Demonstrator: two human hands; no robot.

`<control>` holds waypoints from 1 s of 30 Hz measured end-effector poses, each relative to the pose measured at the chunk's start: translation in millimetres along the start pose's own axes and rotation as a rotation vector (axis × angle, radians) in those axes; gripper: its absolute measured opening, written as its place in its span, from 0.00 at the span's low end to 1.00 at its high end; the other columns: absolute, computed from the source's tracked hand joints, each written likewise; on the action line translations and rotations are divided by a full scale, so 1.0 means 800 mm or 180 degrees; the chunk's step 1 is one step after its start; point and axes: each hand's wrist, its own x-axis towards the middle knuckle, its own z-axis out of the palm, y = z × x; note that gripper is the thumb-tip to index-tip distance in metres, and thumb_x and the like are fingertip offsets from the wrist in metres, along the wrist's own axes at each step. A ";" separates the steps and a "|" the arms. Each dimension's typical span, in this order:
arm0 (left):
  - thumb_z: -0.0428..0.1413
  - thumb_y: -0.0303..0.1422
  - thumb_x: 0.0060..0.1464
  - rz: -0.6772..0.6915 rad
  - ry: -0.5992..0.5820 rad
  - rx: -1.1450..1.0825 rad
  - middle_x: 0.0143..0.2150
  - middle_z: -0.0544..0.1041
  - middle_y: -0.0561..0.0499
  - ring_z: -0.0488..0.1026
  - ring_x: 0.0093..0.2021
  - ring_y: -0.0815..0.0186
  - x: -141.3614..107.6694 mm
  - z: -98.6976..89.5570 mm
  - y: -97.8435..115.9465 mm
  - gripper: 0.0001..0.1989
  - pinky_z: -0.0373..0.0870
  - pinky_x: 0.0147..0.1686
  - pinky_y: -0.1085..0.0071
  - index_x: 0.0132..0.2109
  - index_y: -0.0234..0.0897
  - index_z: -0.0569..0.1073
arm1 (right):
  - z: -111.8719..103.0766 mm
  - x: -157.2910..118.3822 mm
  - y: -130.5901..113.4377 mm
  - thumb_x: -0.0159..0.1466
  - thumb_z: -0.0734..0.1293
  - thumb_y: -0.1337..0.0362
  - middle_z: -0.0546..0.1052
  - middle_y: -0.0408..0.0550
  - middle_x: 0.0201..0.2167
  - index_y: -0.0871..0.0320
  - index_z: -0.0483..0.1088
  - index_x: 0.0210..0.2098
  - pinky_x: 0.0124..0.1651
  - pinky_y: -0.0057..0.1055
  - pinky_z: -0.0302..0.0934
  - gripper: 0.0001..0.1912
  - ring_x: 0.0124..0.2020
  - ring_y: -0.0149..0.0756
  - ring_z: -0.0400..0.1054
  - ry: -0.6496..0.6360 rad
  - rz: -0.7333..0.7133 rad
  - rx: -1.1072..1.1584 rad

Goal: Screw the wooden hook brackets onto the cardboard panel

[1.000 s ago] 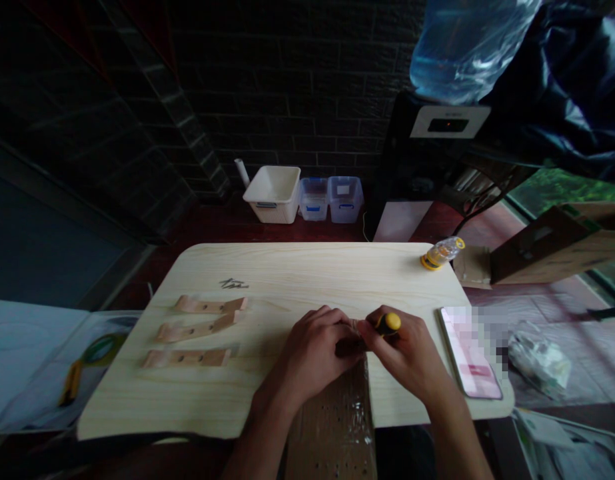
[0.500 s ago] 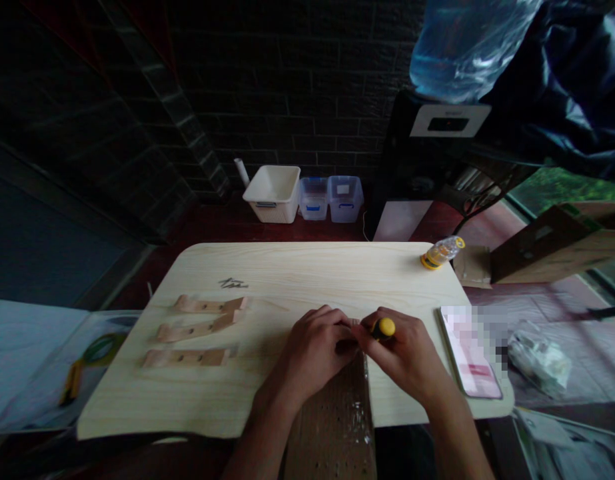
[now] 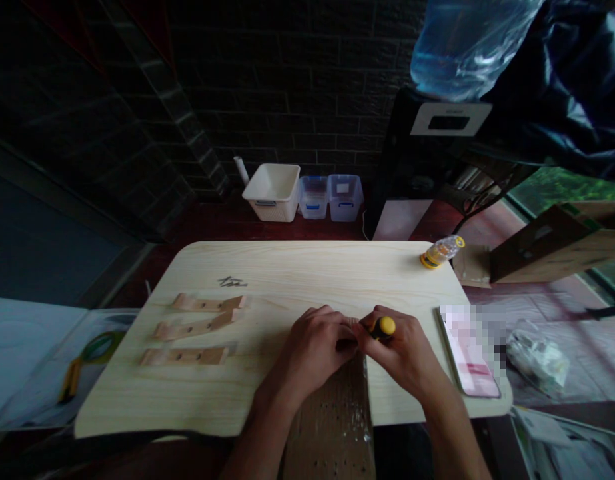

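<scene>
My right hand [image 3: 400, 343] is closed around a screwdriver [image 3: 386, 327] with a yellow-ended dark handle, whose tip is hidden. Close beside it, my left hand [image 3: 320, 347] has its fingers curled and pressed together at the far end of a brown cardboard piece [image 3: 337, 427]; whatever they pinch is out of sight. The cardboard is pocked with small holes and partly covered in shiny tape. To the left lie three light wooden pieces with dark holes: a far one [image 3: 212, 305], a middle one [image 3: 197, 328] and a near one [image 3: 187, 357]. Several dark screws [image 3: 232, 282] lie behind them.
A phone [image 3: 470, 353] lies at the right of the pale wooden table [image 3: 307, 267]. At the back right corner stands a clear, yellow-ended container [image 3: 441, 253]. Plastic bins [image 3: 274, 200] and a water dispenser [image 3: 407, 167] are on the floor beyond the table.
</scene>
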 end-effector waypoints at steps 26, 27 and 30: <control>0.61 0.27 0.56 -0.0014 -0.0109 0.0048 0.35 0.78 0.54 0.72 0.39 0.61 0.008 0.002 0.000 0.05 0.68 0.42 0.63 0.35 0.44 0.78 | 0.003 0.001 0.016 0.67 0.64 0.61 0.69 0.40 0.25 0.55 0.64 0.27 0.30 0.28 0.55 0.12 0.25 0.29 0.62 0.0038 0.0045 0.0021; 0.62 0.28 0.56 -0.0012 -0.0124 0.0073 0.35 0.78 0.54 0.72 0.40 0.61 0.008 0.003 -0.001 0.05 0.67 0.42 0.63 0.35 0.44 0.78 | 0.004 0.001 0.017 0.67 0.65 0.61 0.69 0.40 0.25 0.55 0.64 0.27 0.30 0.28 0.55 0.12 0.26 0.29 0.62 0.0043 0.0046 0.0035; 0.61 0.28 0.56 0.0031 -0.0120 0.0118 0.35 0.78 0.54 0.72 0.40 0.61 0.008 0.004 -0.001 0.04 0.67 0.43 0.62 0.36 0.45 0.78 | 0.003 0.001 0.019 0.67 0.65 0.60 0.69 0.41 0.25 0.55 0.65 0.27 0.30 0.28 0.55 0.12 0.26 0.30 0.62 0.0055 0.0049 0.0044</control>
